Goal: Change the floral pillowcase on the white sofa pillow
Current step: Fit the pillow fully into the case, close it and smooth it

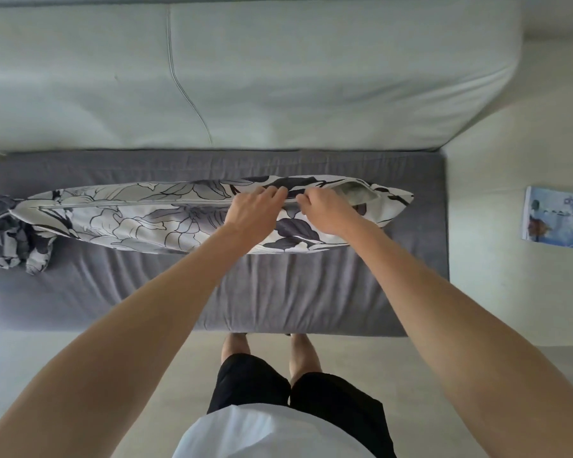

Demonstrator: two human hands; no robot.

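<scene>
Head view: pillowcase (139, 219) zipper under fingertips (275, 192) (both hands).

Hidden and cut-off parts, head view
Zipper slider on the white-and-grey floral pillowcase (139, 216) hidden under the left hand (252, 211) and right hand (325, 211), fingertips curled into the seam so the grip itself is unreadable; white inner pillow (358, 193) shows only through the gap at the right end; crumpled grey floral fabric bundle (10, 233) cut by left edge; blue printed booklet (558, 219) cut by right edge, its text too blurred to read; pale sofa backrest (278, 77) cut at top; feet hidden under the grey seat cushion (212, 285)
</scene>
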